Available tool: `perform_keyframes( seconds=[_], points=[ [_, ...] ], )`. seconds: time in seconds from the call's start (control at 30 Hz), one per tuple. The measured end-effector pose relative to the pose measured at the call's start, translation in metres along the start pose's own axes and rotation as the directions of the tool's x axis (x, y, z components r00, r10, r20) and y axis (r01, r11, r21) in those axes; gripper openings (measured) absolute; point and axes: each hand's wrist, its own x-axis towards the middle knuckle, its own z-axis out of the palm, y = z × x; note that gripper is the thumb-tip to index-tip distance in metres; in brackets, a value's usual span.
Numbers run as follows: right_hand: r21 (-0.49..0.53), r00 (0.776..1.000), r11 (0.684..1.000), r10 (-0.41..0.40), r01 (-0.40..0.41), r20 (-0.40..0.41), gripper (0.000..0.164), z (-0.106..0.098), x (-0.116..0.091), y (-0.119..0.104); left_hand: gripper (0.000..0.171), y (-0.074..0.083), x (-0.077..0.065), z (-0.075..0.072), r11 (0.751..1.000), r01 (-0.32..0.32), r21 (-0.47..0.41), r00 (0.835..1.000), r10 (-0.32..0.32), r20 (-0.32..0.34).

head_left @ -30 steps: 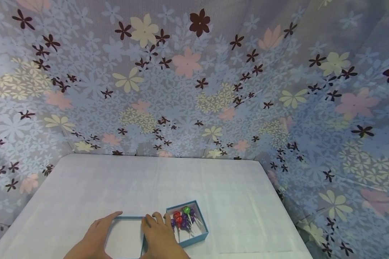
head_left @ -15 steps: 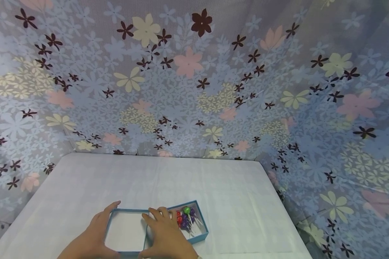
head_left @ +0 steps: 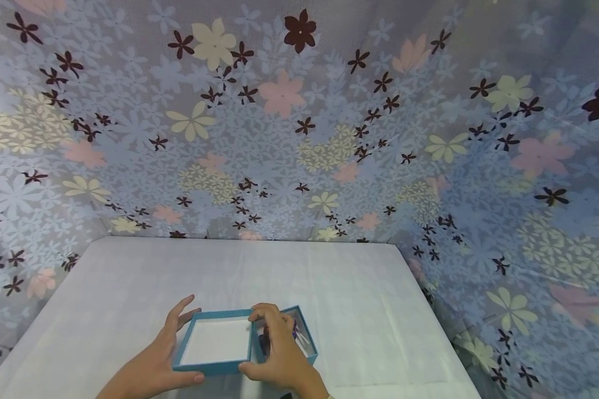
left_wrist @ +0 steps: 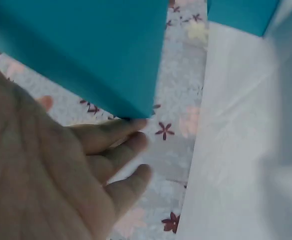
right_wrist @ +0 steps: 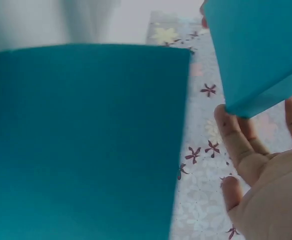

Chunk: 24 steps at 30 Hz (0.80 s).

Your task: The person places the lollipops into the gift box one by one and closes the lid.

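Both hands hold a shallow teal box lid or tray [head_left: 211,368] with a white inside, its open side up. My left hand [head_left: 152,357] grips its left end, thumb along the near wall and fingers at the far left corner. At its right end my right hand [head_left: 284,354] pinches with the thumb at the near corner and fingers over the far one. The wrist views show the teal underside [left_wrist: 96,55], with left fingertips [left_wrist: 138,125] at a corner. Partly behind the right hand stands a second teal box [head_left: 313,358] with lollipops [head_left: 298,332], mostly hidden.
A white cloth covers the table [head_left: 369,310], which reaches back to a flowered curtain [head_left: 299,138]. The curtain also hangs along both sides. The second box's teal wall [right_wrist: 86,145] fills much of the right wrist view.
Both hands have carried the teal lid or tray rightward and upward in the head view, tilting it. The right hand now covers most of the lollipops. The second box stays put.
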Motion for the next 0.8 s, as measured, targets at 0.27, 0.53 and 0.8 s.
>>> perform_keyframes(
  seconds=[0.27, 0.53, 0.8],
  points=[
    [0.317, 0.956, 0.906, 0.294, -0.282, 0.010, 0.048, -0.023, -0.009, -0.011, 0.134, 0.004, 0.015, 0.018, 0.864, -0.224, 0.451, 0.920, 0.340, -0.194],
    [0.394, 0.859, 0.770, 0.498, -0.501, 0.119, 0.053, -0.046, -0.010, -0.027, 0.090, 0.010, 0.027, 0.025, 0.648, -0.368, 0.667, 0.763, 0.620, -0.181],
    [0.397, 0.830, 0.733, 0.527, -0.552, 0.180, 0.069, -0.053, -0.015, -0.019, 0.076, 0.018, 0.030, 0.034, 0.548, -0.403, 0.733, 0.673, 0.720, -0.168]
  ],
)
